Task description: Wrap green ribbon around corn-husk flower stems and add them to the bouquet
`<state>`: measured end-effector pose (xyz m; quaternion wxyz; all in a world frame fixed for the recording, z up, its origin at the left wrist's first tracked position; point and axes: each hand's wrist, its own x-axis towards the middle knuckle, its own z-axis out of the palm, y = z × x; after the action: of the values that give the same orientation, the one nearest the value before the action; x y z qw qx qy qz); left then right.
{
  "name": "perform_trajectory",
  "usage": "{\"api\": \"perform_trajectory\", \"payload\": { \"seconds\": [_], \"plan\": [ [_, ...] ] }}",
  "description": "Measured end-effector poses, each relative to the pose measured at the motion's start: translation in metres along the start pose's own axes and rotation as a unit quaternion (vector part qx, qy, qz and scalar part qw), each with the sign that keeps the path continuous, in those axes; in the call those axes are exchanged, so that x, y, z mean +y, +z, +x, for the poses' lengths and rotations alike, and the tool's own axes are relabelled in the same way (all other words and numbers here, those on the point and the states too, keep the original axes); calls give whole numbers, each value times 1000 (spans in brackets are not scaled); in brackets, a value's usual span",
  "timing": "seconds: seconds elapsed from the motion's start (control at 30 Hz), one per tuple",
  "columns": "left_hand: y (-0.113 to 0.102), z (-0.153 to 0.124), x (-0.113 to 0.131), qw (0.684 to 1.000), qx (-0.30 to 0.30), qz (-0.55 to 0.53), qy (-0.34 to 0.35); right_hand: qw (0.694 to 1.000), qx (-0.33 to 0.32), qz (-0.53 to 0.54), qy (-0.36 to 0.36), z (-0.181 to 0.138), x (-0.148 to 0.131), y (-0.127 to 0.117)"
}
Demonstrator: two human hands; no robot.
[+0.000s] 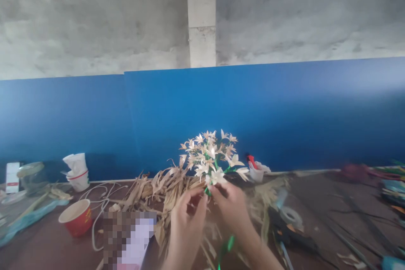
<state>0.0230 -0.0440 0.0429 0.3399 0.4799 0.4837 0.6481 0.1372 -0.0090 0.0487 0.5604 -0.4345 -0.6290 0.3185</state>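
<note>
A bunch of small cream paper-like flowers (210,154) on green stems stands up above the table's middle. My left hand (186,223) and my right hand (232,211) meet just under the blooms, fingers pinched together on the green stems. A green strip (228,247) hangs down below my right hand. Behind and under both hands lies a heap of dried husk leaves (158,185).
A red paper cup (76,218) lies tilted at the left, with white cups (76,171) and a glass jar (31,177) behind it. A white cord (98,202) loops nearby. A tape roll (291,216) and blurred tools lie to the right. A blue panel (284,114) backs the table.
</note>
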Motion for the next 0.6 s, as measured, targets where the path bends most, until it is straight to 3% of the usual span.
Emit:
{"api": "perform_trajectory", "payload": {
  "seconds": [0.07,0.17,0.3,0.6],
  "plan": [
    [-5,7,-1,1000,-29,2,5,998,-41,-35,-43,-1,1,0],
    [-8,15,-8,993,-85,-66,-49,990,-77,-75,-88,-5,0,3],
    [-7,15,-13,985,-69,-128,-91,983,-100,-105,-110,-7,-3,3],
    [-14,15,-7,989,-43,-101,-98,989,-103,-95,-55,-11,-9,5]
  ]
}}
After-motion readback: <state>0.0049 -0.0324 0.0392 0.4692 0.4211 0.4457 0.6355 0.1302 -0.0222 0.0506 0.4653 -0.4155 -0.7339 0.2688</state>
